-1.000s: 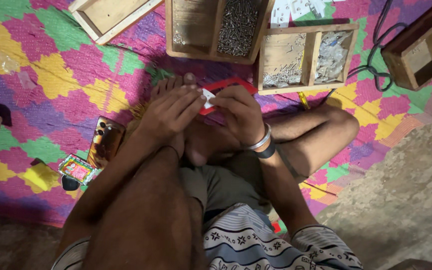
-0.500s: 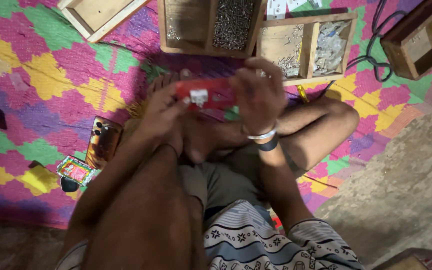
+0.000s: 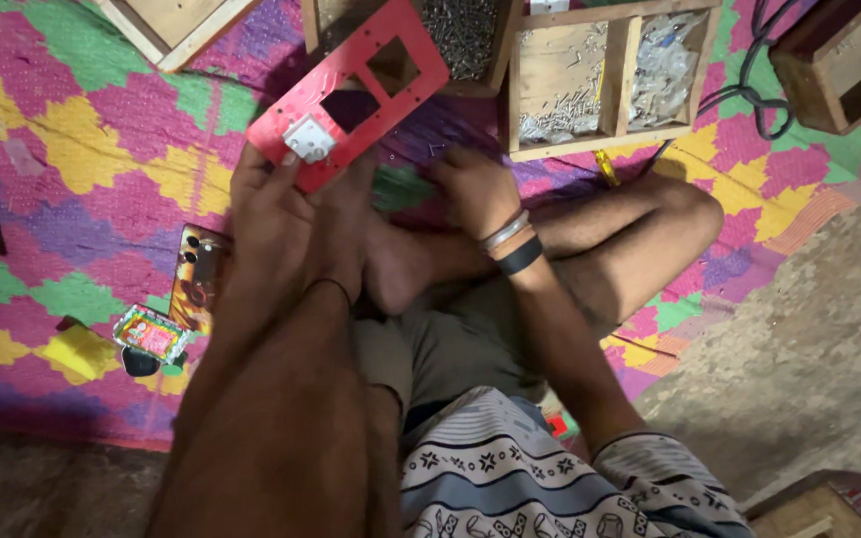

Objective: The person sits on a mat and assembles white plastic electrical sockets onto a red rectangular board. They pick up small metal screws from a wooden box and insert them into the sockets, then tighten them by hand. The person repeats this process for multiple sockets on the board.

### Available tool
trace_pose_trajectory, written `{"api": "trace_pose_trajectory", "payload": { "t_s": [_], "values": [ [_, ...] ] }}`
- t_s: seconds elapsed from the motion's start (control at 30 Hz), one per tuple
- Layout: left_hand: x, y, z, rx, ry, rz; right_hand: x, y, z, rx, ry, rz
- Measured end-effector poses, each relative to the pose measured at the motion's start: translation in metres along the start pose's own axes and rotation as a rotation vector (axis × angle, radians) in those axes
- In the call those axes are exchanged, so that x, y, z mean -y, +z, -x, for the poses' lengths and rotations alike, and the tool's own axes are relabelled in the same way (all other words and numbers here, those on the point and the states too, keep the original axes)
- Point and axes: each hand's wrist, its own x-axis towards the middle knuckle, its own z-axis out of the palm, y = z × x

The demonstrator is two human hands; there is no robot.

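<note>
A: What does the left hand [image 3: 281, 214] hold?

B: A red plastic plate [image 3: 351, 90] with rectangular cut-outs. The fingers are clamped on its lower corner, and the plate tilts up toward one o'clock from the hand. A small white square part [image 3: 308, 138] sits on the plate just above the fingertips.

A: And the right hand [image 3: 475, 189]?

B: It is apart from the plate, at three o'clock of the left hand, lying palm-down over the mat [image 3: 102, 159] near the crossed legs. I cannot tell whether its fingers pinch anything; they curl downward, and what lies under them is hidden. Bangles and a dark band [image 3: 518, 257] ring that wrist.

A: What lies around?

B: At twelve o'clock of the right hand stands a wooden tray [image 3: 610, 75] with compartments, holding small metal bits and clear pieces. At eleven o'clock of it, behind the red plate, another wooden box [image 3: 465, 35] holds dark screws. A phone [image 3: 199, 274] lies at eight o'clock of the left hand, and beyond it, farther toward eight o'clock, a small colourful packet [image 3: 151, 334] lies beside a yellow object [image 3: 77, 351]. A black cable [image 3: 749, 60] loops at two o'clock of the right hand.
</note>
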Motion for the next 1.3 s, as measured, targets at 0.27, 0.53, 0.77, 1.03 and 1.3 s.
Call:
{"api": "trace_pose_trajectory", "payload": {
  "t_s": [0.27, 0.53, 0.77, 1.03, 1.3],
  "values": [
    [0.02, -0.005, 0.0, -0.034, -0.055, -0.067, -0.003, 0.005, -0.001, 0.022, -0.167, 0.187],
    [0.034, 0.006, 0.006, 0.053, 0.188, -0.579, 0.024, -0.052, 0.001, -0.097, 0.039, -0.441],
    [0.015, 0.033, 0.01, 0.215, 0.408, -1.113, 0.073, -0.068, -0.031, -0.303, 0.0, -0.851],
    [0.01, 0.046, 0.012, 0.22, 0.465, -1.266, 0.081, -0.063, -0.036, -0.337, 0.048, -0.72],
    [0.014, 0.046, 0.011, 0.22, 0.383, -1.054, 0.082, -0.056, -0.038, -0.361, 0.088, -0.754]
  ]
}}
